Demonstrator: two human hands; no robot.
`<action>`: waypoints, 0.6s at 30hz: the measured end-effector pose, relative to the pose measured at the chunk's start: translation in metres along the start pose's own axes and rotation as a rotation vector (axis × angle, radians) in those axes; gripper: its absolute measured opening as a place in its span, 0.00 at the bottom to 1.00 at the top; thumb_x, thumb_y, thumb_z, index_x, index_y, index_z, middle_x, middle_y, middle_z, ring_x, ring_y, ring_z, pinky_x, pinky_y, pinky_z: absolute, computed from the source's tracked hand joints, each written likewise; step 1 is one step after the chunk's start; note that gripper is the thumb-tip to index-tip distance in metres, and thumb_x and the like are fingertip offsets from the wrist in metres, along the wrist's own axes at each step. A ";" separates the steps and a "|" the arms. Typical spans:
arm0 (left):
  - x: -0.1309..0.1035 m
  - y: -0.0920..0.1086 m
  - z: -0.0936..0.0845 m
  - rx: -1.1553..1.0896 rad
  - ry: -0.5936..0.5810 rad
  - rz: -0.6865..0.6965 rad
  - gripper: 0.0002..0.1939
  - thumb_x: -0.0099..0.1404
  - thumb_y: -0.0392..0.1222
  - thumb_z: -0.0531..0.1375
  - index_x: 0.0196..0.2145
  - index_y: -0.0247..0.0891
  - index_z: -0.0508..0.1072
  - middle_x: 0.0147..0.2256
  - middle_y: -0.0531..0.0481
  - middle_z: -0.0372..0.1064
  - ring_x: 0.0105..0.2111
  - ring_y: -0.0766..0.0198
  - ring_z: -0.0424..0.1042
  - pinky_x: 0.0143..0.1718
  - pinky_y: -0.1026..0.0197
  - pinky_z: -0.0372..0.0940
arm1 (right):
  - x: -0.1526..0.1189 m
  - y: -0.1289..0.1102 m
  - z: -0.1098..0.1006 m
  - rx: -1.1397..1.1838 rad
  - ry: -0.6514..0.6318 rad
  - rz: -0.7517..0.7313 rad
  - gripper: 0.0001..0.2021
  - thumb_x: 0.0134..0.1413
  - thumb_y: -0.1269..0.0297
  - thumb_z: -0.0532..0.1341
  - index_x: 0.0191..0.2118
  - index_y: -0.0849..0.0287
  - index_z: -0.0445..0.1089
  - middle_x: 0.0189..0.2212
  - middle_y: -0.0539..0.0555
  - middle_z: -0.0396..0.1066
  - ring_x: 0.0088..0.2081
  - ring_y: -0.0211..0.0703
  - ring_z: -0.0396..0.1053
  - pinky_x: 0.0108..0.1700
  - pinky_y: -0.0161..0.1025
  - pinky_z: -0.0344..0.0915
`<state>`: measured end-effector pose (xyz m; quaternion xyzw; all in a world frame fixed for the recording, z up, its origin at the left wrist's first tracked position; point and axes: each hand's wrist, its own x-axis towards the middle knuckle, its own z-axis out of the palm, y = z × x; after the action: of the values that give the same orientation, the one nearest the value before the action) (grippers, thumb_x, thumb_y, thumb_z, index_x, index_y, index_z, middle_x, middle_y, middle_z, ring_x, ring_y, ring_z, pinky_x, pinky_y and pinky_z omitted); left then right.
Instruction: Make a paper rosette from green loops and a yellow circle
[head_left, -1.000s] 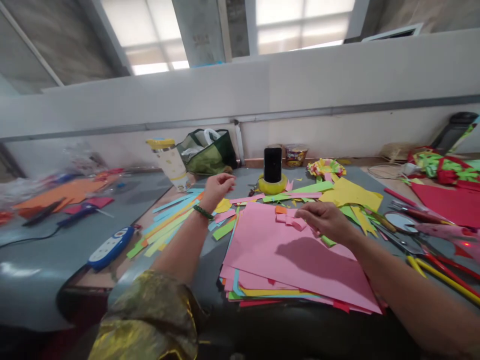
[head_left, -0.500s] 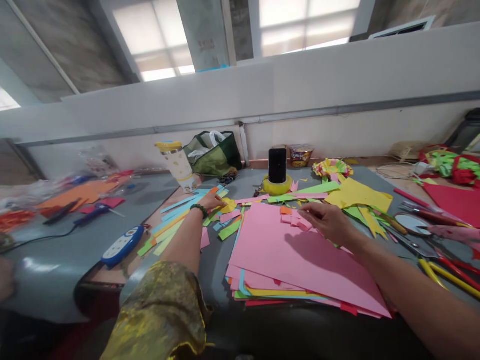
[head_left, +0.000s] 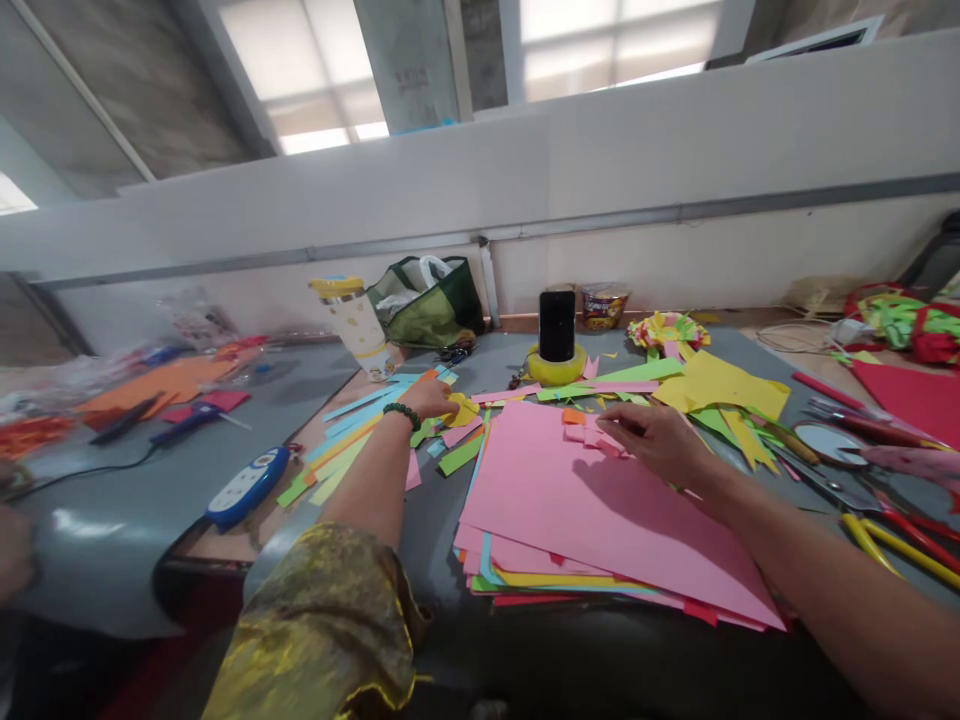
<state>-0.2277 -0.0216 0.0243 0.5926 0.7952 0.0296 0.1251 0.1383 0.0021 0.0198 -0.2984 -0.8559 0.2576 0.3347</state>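
Note:
My left hand [head_left: 429,398], with a green bead bracelet at its wrist, reaches among cut paper strips. Its stretched fingers touch a small heap of yellow paper pieces [head_left: 463,410]. Just right of them lies a stack of coloured sheets with a pink sheet [head_left: 540,490] on top. Small pink paper pieces [head_left: 592,436] and an orange paper piece [head_left: 574,417] rest near its far edge. Over that edge my right hand [head_left: 656,438] is closed in a pinch beside the pink pieces. Whatever its fingertips hold is too small to make out.
A phone [head_left: 557,325] stands in a yellow tape roll [head_left: 556,366] behind the stack. Scissors [head_left: 862,520] and pliers lie at right, near yellow sheets [head_left: 720,388]. At left are a tumbler [head_left: 360,330], a power strip [head_left: 247,488] and a glue gun [head_left: 191,424].
My left hand has shifted slightly right and forward onto the yellow pieces. My right hand keeps its pinch with hardly any movement. The view has tilted slightly.

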 end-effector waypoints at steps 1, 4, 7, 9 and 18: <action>0.000 0.001 -0.001 0.011 -0.015 -0.011 0.19 0.71 0.48 0.61 0.55 0.37 0.71 0.54 0.43 0.70 0.49 0.54 0.73 0.49 0.46 0.72 | 0.000 0.000 0.000 -0.007 0.005 0.001 0.21 0.58 0.45 0.56 0.27 0.58 0.73 0.16 0.48 0.63 0.19 0.35 0.55 0.22 0.34 0.52; -0.001 0.004 -0.002 0.012 -0.004 -0.038 0.19 0.71 0.48 0.61 0.56 0.38 0.70 0.55 0.42 0.69 0.50 0.54 0.73 0.50 0.46 0.72 | 0.000 0.001 0.001 -0.026 0.015 0.004 0.21 0.59 0.46 0.55 0.28 0.57 0.73 0.15 0.48 0.62 0.19 0.35 0.55 0.22 0.34 0.52; -0.002 0.005 -0.002 -0.034 0.001 -0.061 0.20 0.71 0.48 0.61 0.56 0.37 0.70 0.55 0.42 0.69 0.50 0.53 0.73 0.50 0.46 0.72 | 0.000 0.001 0.000 -0.056 0.023 0.001 0.20 0.59 0.47 0.55 0.28 0.57 0.73 0.15 0.48 0.63 0.19 0.36 0.56 0.23 0.34 0.53; -0.002 0.006 -0.002 -0.077 -0.005 -0.072 0.20 0.71 0.47 0.61 0.56 0.37 0.70 0.55 0.42 0.69 0.50 0.53 0.73 0.49 0.46 0.72 | 0.000 0.002 0.000 -0.068 0.025 -0.005 0.19 0.59 0.48 0.55 0.28 0.57 0.73 0.16 0.48 0.65 0.19 0.36 0.57 0.23 0.34 0.54; -0.007 0.008 -0.006 -0.328 0.110 -0.075 0.11 0.64 0.39 0.67 0.43 0.35 0.77 0.36 0.51 0.77 0.38 0.59 0.77 0.41 0.57 0.73 | -0.001 0.000 -0.005 0.005 0.246 -0.081 0.18 0.59 0.48 0.58 0.29 0.57 0.74 0.18 0.49 0.68 0.19 0.36 0.59 0.23 0.35 0.55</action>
<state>-0.2193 -0.0253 0.0325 0.5318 0.8068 0.1865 0.1775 0.1426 0.0030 0.0230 -0.2922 -0.8190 0.2077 0.4479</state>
